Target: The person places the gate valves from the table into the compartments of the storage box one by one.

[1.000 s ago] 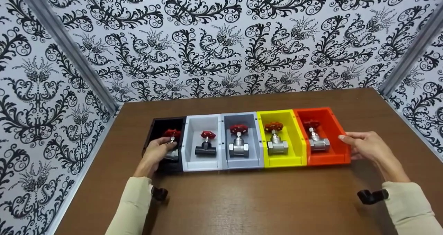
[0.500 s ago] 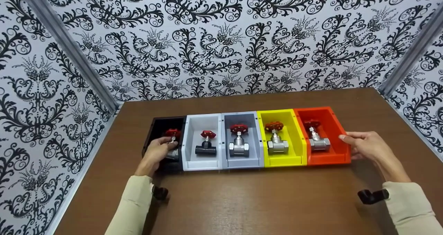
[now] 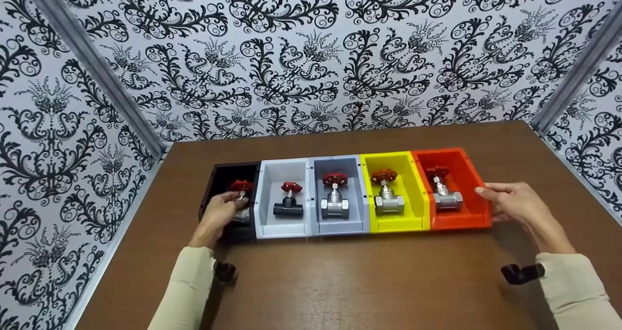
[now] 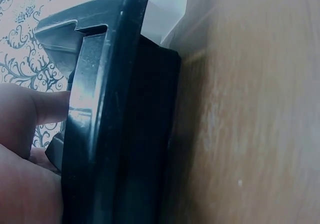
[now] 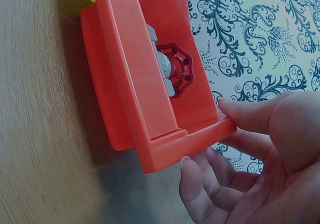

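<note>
A row of joined bins lies across the table: a black bin, a white bin, a grey bin, a yellow bin and an orange-red bin. Each holds one valve with a red handwheel. The white bin's valve has a dark body; the grey bin's valve, yellow bin's valve and orange-red bin's valve are silvery. My left hand grips the black bin's left wall, partly covering its valve. My right hand pinches the orange-red bin's right wall between thumb and fingers.
The bins stand on a brown wooden table, with bare wood before and behind them. Patterned black-and-white walls rise behind the table and at both sides. Dark wrist-worn pieces project inward from the sleeves.
</note>
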`<state>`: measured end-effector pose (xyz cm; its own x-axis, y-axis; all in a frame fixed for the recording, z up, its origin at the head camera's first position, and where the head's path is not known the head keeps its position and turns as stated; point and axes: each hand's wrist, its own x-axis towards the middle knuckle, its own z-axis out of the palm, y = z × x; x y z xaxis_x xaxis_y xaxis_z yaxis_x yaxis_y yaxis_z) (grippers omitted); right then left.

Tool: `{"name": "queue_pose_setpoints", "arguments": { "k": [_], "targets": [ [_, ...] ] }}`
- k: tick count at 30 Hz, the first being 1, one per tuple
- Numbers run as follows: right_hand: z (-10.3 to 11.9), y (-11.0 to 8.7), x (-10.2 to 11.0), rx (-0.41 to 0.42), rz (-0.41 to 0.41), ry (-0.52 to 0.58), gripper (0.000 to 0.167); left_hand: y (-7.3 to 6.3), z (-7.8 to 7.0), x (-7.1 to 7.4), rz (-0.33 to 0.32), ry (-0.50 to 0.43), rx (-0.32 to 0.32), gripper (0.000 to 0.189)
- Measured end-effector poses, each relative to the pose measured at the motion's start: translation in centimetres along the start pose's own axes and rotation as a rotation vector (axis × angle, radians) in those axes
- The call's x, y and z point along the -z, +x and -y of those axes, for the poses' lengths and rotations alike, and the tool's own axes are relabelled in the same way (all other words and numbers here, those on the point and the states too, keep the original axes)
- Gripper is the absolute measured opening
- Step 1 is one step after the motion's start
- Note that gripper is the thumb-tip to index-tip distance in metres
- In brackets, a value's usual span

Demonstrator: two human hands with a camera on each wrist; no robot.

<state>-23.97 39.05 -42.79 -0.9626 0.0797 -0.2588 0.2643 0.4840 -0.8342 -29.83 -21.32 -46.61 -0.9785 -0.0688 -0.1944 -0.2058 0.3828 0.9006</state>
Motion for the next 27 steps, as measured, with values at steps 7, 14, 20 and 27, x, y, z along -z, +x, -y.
{"name": "queue_pose_setpoints", "arguments": {
  "k": [7, 14, 20, 27],
  "targets": [
    [-0.08, 0.13, -0.08, 0.002, -0.002, 0.002, 0.073, -0.35, -0.12, -0.05, -0.001, 0.003, -0.002, 0.045],
    [-0.07, 0.07, -0.13, 0.005, -0.007, -0.017, 0.073, -0.50, -0.29, -0.16, -0.019, 0.035, -0.011, 0.047],
    [-0.08, 0.07, -0.05, 0.009, -0.014, -0.028, 0.073, -0.54, -0.28, -0.25, -0.058, 0.063, -0.023, 0.044],
    [-0.16, 0.18, 0.00, 0.000, -0.012, -0.038, 0.074, -0.59, -0.15, -0.40, -0.090, 0.075, -0.054, 0.041]
  ]
}}
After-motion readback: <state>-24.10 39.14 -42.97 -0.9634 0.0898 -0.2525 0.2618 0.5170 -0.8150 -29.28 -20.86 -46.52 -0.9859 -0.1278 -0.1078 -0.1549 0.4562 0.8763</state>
